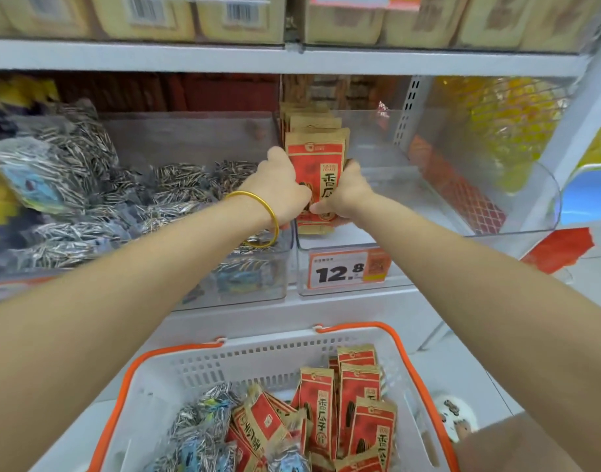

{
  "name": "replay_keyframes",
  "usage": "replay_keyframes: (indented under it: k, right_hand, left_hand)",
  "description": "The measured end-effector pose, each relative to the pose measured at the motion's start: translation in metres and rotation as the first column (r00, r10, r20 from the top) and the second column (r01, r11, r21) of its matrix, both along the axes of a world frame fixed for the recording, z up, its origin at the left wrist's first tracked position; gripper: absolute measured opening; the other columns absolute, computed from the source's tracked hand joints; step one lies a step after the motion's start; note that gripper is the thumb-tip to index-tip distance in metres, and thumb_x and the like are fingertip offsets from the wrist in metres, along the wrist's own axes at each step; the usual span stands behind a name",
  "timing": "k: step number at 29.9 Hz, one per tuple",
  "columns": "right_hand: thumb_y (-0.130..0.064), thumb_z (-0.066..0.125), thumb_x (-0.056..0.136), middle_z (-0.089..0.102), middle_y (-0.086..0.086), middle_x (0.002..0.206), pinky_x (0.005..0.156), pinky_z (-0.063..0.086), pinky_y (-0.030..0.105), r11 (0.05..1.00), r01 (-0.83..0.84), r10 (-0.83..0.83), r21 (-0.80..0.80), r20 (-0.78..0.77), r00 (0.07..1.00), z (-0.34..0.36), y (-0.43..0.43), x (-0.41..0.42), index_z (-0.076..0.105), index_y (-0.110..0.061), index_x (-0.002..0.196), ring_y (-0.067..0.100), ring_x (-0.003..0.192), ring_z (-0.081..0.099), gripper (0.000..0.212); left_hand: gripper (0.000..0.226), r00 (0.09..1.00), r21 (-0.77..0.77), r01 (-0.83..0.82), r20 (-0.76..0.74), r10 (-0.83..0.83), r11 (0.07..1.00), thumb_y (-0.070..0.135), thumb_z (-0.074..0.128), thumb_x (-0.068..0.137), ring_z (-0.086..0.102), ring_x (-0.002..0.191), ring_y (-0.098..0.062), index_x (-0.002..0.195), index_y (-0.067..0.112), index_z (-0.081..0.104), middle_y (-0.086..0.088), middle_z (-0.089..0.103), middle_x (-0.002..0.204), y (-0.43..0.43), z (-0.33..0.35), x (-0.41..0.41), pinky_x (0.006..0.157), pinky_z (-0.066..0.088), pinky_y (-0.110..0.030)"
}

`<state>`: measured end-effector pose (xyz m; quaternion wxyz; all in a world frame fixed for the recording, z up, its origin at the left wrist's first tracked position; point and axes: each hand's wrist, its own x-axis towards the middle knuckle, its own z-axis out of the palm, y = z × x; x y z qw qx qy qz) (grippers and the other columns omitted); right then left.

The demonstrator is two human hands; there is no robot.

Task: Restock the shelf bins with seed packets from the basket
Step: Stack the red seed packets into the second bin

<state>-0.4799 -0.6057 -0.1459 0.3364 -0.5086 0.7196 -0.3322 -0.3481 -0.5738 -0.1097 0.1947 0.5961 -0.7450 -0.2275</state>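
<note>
- Nearest to us, the basket [258, 362] is sitting below the shelf. It is carrying red packets [317, 403] in its right half and striped packets [207, 407] in its left half.
- Higher up, our left hand [278, 185] and right hand [346, 189] are squeezing a stack [317, 172] of the same red packets between them. The fingers of both hands are curling round its side edges, so both grips are closing firmly on it.
- We are holding the stack upright at the front left corner of the clear bin [530, 199], above the price tag [340, 269]. More packets are standing behind it. We cannot tell if its lower edge is resting on the bin floor.
- These packets are looking light and soft to us, with loose seeds that are probably shifting inside.
- Their smooth faces are likely sliding on each other, so a stack may fan out or tip.
- We are judging the side edges, about the middle of the height, as the best place to hold, with gentle and even pressure from both sides.
</note>
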Motion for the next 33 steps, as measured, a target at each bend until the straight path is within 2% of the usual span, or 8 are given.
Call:
replay_keyframes:
  k: [3,6,9,14,19,24,28,33]
  right_hand:
    - [-0.009,0.081,0.071,0.052,0.011,0.126,0.096,0.048,0.049,0.998,0.035,-0.040,0.061,0.074,0.996,-0.002,-0.002,0.001,0.034,-0.009,0.129,0.029,0.119,0.051,0.075]
    - [-0.010,0.075,0.078,0.062,0.008,0.118,0.091,0.050,0.043,0.975,-0.096,0.078,0.201,0.100,0.992,-0.002,-0.001,-0.006,0.050,-0.013,0.122,0.026,0.107,0.059,0.051]
    - [-0.015,0.072,0.082,0.065,0.006,0.114,0.088,0.050,0.038,0.960,-0.143,0.117,0.239,0.119,0.986,0.001,0.001,-0.010,0.057,-0.016,0.117,0.023,0.101,0.060,0.038]
    - [-0.020,0.062,0.087,0.061,0.005,0.108,0.082,0.049,0.037,0.943,-0.149,0.116,0.298,0.127,0.985,0.012,0.004,-0.009,0.053,-0.019,0.117,0.023,0.095,0.059,0.031]
    - [-0.009,0.046,0.081,0.058,0.010,0.109,0.082,0.050,0.039,0.961,-0.017,-0.026,0.275,0.152,0.988,0.012,0.005,0.002,0.048,-0.015,0.111,0.028,0.102,0.058,0.030]
    - [-0.011,0.050,0.083,0.060,0.008,0.094,0.075,0.050,0.038,0.959,-0.025,-0.025,0.281,0.172,0.985,0.014,0.008,-0.002,0.049,-0.015,0.109,0.023,0.084,0.059,0.026]
    - [-0.014,0.054,0.087,0.059,0.006,0.089,0.074,0.050,0.038,0.962,-0.033,-0.014,0.270,0.168,0.986,0.017,0.012,-0.005,0.050,-0.015,0.108,0.021,0.078,0.058,0.021]
    - [-0.024,0.060,0.088,0.060,0.006,0.092,0.064,0.051,0.035,0.972,-0.044,-0.014,0.230,0.244,0.970,0.019,0.015,-0.009,0.053,-0.015,0.106,0.022,0.080,0.061,0.021]
  left_hand:
    - [0.032,1.000,0.005,0.004,-0.014,-0.004,1.000,0.018,0.047,0.090,0.057,0.069,-0.031,0.115,0.007,0.029,-0.021,0.055,0.111,0.000,0.000,0.000,0.054,0.045,-0.030]
    - [0.034,1.000,0.016,-0.007,-0.022,0.007,1.000,0.018,0.046,0.090,0.054,0.061,-0.027,0.118,0.007,0.029,-0.020,0.054,0.112,0.002,0.001,0.000,0.045,0.040,-0.028]
    - [0.038,1.000,0.024,-0.013,-0.016,0.013,1.000,0.018,0.047,0.090,0.058,0.076,-0.034,0.121,0.005,0.029,-0.020,0.052,0.117,0.002,0.000,0.000,0.053,0.042,-0.030]
    - [0.038,1.000,0.039,-0.018,-0.014,0.019,0.999,0.019,0.047,0.091,0.060,0.098,-0.041,0.122,0.005,0.029,-0.023,0.051,0.121,0.001,0.001,-0.001,0.065,0.042,-0.033]
    - [0.045,0.998,0.050,-0.014,-0.053,0.017,0.999,0.020,0.047,0.090,0.056,0.078,-0.033,0.128,0.009,0.027,-0.020,0.054,0.117,0.000,-0.002,0.001,0.066,0.048,-0.035]
    - [0.060,0.994,0.057,-0.016,-0.108,0.022,0.998,0.025,0.052,0.087,0.060,0.096,-0.038,0.138,0.012,0.024,-0.017,0.050,0.122,0.002,-0.005,0.004,0.080,0.052,-0.042]
    - [0.051,0.976,0.042,0.014,-0.218,-0.005,0.999,0.029,0.058,0.080,0.060,0.090,-0.032,0.126,0.018,0.038,-0.012,0.050,0.120,0.007,-0.008,0.006,0.071,0.054,-0.042]
    - [0.054,0.966,0.027,0.015,-0.259,-0.008,1.000,0.025,0.056,0.085,0.057,0.087,-0.027,0.133,0.018,0.032,-0.007,0.039,0.129,0.011,-0.012,0.008,0.074,0.051,-0.037]
